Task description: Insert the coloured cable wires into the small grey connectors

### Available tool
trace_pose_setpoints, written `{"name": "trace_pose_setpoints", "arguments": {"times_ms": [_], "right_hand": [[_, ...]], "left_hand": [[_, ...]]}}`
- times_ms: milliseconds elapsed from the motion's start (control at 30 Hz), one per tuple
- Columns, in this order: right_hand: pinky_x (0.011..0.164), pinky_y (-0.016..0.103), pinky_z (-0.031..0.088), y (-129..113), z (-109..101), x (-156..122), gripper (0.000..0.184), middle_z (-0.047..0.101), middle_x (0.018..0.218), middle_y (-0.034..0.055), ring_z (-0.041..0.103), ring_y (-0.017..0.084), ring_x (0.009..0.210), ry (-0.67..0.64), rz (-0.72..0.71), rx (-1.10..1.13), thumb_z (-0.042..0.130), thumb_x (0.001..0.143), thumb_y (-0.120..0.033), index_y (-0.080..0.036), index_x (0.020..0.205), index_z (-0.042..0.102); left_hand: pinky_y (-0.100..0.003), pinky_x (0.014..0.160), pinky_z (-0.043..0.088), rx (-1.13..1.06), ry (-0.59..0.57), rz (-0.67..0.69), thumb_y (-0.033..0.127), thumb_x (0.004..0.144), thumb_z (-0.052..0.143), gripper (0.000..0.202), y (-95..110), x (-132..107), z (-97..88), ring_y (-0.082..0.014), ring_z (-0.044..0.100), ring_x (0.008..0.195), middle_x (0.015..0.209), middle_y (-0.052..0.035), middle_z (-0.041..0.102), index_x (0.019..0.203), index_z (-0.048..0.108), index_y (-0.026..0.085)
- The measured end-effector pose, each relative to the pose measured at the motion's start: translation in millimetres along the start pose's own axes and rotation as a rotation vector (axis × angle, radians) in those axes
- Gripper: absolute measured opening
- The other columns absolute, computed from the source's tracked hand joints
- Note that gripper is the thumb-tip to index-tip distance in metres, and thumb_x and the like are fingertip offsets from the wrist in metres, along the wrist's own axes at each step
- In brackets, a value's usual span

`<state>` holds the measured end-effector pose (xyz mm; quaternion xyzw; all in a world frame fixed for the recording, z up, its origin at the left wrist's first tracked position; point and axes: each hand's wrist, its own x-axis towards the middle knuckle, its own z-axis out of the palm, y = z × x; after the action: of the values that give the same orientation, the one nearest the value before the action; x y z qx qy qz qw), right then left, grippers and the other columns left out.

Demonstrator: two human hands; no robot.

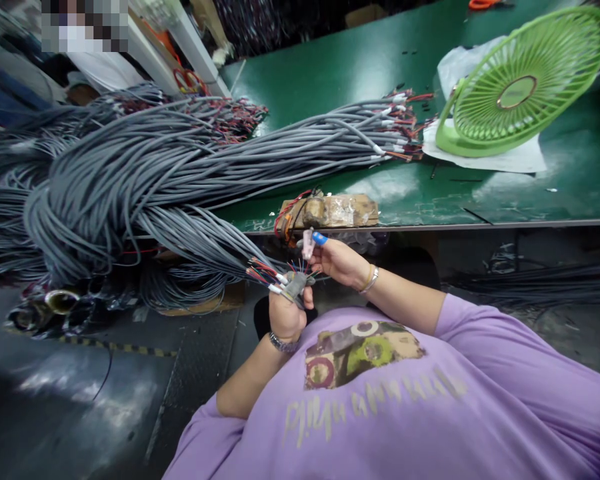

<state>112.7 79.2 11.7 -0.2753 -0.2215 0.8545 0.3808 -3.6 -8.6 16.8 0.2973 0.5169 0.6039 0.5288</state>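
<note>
My left hand (287,316), with a watch on its wrist, is closed round the end of a grey cable (296,285). Thin coloured wires fan out from the cable's end. My right hand (341,264) is at the wires, thumb and fingers drawn together; a blue cover and a pale cover sit on its fingers. What lies between those fingertips is too small to make out. Left of my left hand, a bunch of grey cables (215,240) hangs over the table edge, with red, blue and black wire ends near my wrist.
Many grey cables (105,153) lie heaped across the green table (330,67). A green fan (517,92) stands on white paper at the right. Close to the front edge sits a taped block with wires (347,210). Another person (100,60) is at the upper left.
</note>
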Motion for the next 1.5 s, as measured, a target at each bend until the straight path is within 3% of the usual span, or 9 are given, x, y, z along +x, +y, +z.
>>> {"name": "trace_pose_setpoints", "arguments": {"times_ms": [233, 433, 567, 667, 767, 900, 1167, 1367, 1500], "right_hand": [[0.051, 0.018, 0.045, 1, -4, 0, 0.022, 0.061, 0.070, 0.0012, 0.054, 0.008, 0.058, 0.050, -0.068, -0.055, 0.061, 0.088, -0.035, -0.014, 0.081, 0.063], [0.050, 0.019, 0.041, 4, -5, 4, 0.037, 0.059, 0.068, -0.0002, 0.049, 0.007, 0.056, 0.021, -0.092, -0.100, 0.071, 0.077, -0.050, -0.015, 0.080, 0.061], [0.046, 0.019, 0.029, 10, -6, 8, 0.049, 0.046, 0.054, -0.0064, 0.035, 0.004, 0.048, 0.108, -0.282, -0.195, 0.080, 0.061, -0.056, -0.016, 0.067, 0.052], [0.046, 0.020, 0.025, 14, -6, 12, 0.052, 0.041, 0.051, -0.0075, 0.031, 0.005, 0.047, 0.188, -0.404, -0.241, 0.076, 0.062, -0.062, -0.017, 0.064, 0.050], [0.047, 0.021, 0.027, 14, -4, 15, 0.055, 0.046, 0.054, -0.0051, 0.036, 0.006, 0.049, 0.130, -0.311, -0.193, 0.069, 0.066, -0.069, -0.016, 0.067, 0.054], [0.047, 0.020, 0.030, 9, 1, 17, 0.053, 0.050, 0.057, -0.0026, 0.040, 0.007, 0.052, 0.025, -0.112, -0.059, 0.069, 0.069, -0.066, -0.014, 0.073, 0.062], [0.048, 0.020, 0.032, 11, 3, 20, 0.047, 0.054, 0.059, -0.0018, 0.042, 0.006, 0.053, 0.072, -0.121, 0.076, 0.074, 0.070, -0.058, -0.012, 0.072, 0.066], [0.049, 0.020, 0.037, 10, 1, 15, 0.053, 0.058, 0.064, 0.0007, 0.047, 0.009, 0.055, 0.039, -0.013, 0.084, 0.059, 0.079, -0.067, -0.014, 0.080, 0.067], [0.051, 0.020, 0.040, 5, -1, 9, 0.051, 0.063, 0.071, 0.0029, 0.052, 0.010, 0.059, 0.004, 0.049, 0.076, 0.054, 0.085, -0.064, -0.015, 0.085, 0.068]], "left_hand": [[-0.017, 0.033, 0.032, 0.005, 0.026, -0.016, 0.041, 0.069, 0.072, 0.031, 0, 4, 4.0, -0.0061, 0.042, 0.032, 0.041, 0.0048, 0.051, 0.062, 0.054, 0.017], [-0.016, 0.033, 0.032, 0.003, 0.022, -0.024, 0.041, 0.070, 0.071, 0.031, -3, 6, 2.7, -0.0064, 0.043, 0.032, 0.041, 0.0049, 0.052, 0.063, 0.054, 0.017], [-0.016, 0.033, 0.032, -0.009, 0.017, -0.020, 0.040, 0.069, 0.072, 0.031, -3, 6, 2.9, -0.0064, 0.042, 0.032, 0.042, 0.0048, 0.052, 0.063, 0.053, 0.017], [-0.017, 0.034, 0.033, -0.013, 0.021, -0.025, 0.041, 0.069, 0.071, 0.031, -3, 6, 3.9, -0.0063, 0.042, 0.032, 0.042, 0.0044, 0.052, 0.062, 0.052, 0.017], [-0.017, 0.033, 0.032, -0.007, 0.018, -0.030, 0.041, 0.069, 0.072, 0.031, -4, 6, 4.5, -0.0064, 0.042, 0.032, 0.042, 0.0041, 0.052, 0.062, 0.053, 0.017], [-0.016, 0.033, 0.031, 0.002, 0.013, -0.030, 0.041, 0.069, 0.072, 0.031, -7, 7, 3.8, -0.0064, 0.042, 0.032, 0.041, 0.0042, 0.052, 0.062, 0.053, 0.017], [-0.016, 0.032, 0.031, 0.007, 0.035, -0.055, 0.039, 0.068, 0.073, 0.030, -8, 8, 2.7, -0.0062, 0.042, 0.032, 0.042, 0.0052, 0.052, 0.064, 0.053, 0.017], [-0.016, 0.034, 0.032, 0.025, 0.011, -0.035, 0.040, 0.071, 0.072, 0.030, -9, 3, 0.1, -0.0059, 0.043, 0.033, 0.044, 0.0051, 0.052, 0.064, 0.053, 0.017], [-0.016, 0.035, 0.033, 0.024, 0.008, 0.012, 0.042, 0.072, 0.071, 0.033, -8, -2, -2.6, -0.0060, 0.044, 0.034, 0.044, 0.0048, 0.052, 0.062, 0.052, 0.017]]}}
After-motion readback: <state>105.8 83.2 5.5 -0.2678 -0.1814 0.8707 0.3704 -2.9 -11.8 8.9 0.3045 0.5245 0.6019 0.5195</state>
